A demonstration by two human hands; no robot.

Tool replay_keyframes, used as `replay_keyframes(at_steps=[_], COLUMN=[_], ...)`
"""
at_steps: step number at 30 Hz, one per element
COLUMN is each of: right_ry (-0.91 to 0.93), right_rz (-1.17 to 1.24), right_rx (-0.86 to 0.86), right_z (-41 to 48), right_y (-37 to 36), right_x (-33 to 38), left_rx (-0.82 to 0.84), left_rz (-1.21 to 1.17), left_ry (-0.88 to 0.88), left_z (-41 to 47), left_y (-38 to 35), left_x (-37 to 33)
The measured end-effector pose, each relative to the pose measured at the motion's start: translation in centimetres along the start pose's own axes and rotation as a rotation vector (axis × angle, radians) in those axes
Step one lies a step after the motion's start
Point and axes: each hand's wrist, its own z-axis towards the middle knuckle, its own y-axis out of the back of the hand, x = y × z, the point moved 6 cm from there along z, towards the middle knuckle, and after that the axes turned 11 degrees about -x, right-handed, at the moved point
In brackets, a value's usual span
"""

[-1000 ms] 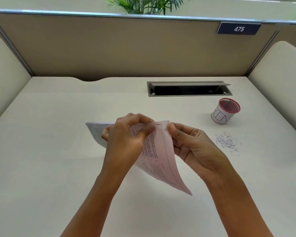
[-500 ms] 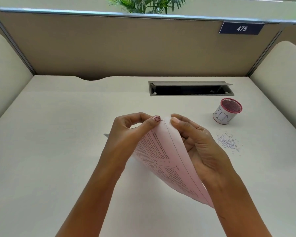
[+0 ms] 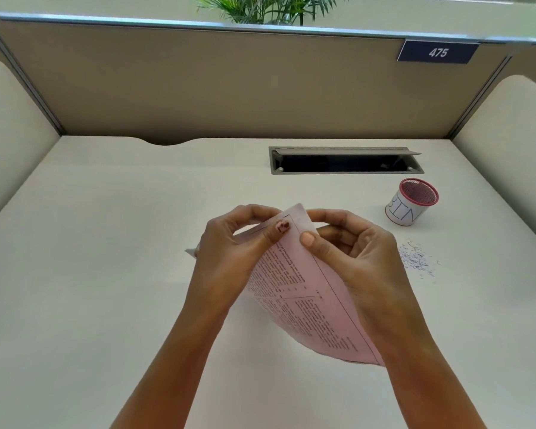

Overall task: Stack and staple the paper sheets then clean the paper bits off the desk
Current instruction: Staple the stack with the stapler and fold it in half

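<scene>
Pink printed sheets (image 3: pixel 310 305) are held up off a pale desk (image 3: pixel 106 274), between two bare hands at the centre of the view. The left hand (image 3: pixel 229 261) pinches the top corner, its thumb, with a painted nail, pressed on the printed face and its fingers curled behind the paper. The right hand (image 3: pixel 362 264) grips the same corner from the other side, with its thumb on the front just beside the left thumb and its fingers bent behind. The sheets slope down from that corner towards the right forearm, with the far edge hidden behind the right wrist. A grey sliver of paper pokes out to the left of the left hand. Whether the sheets are stapled cannot be told.

Just to the right of the right hand, a small scatter of paper bits (image 3: pixel 415 260) lies on the desk. Beyond those, further from the person, stands a mesh cup (image 3: pixel 410 202) with a red rim and a white label reading BIN. Ahead of the hands, a dark cable slot (image 3: pixel 344 161) is set into the desk. Behind it rises a tan partition (image 3: pixel 198 82) carrying a blue plate (image 3: pixel 438 52) marked 475, with green plant (image 3: pixel 270 9) leaves above.
</scene>
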Motion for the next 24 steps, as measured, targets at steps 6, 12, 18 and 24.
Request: replay_keyframes(at_steps=[6, 12, 18, 24], right_ry=[0.101, 0.232, 0.353, 0.384], right_rz=[-0.049, -0.097, -0.091, -0.083], right_rx=[0.013, 0.0, -0.061, -0.079], right_z=[0.1, 0.2, 0.0, -0.1], right_y=[-0.2, -0.2, 0.1, 0.0], right_x=[0.6, 1.0, 1.7, 2.1], left_rx=[-0.002, -0.002, -0.024, -0.063], left_rz=[0.005, -0.102, -0.128, -0.095], left_ry=[-0.055, -0.096, -0.199, -0.252], left_z=[0.1, -0.1, -0.4, -0.5], left_y=[0.0, 0.0, 0.3, 0.4], left_x=[-0.5, -1.1, -1.7, -2.3])
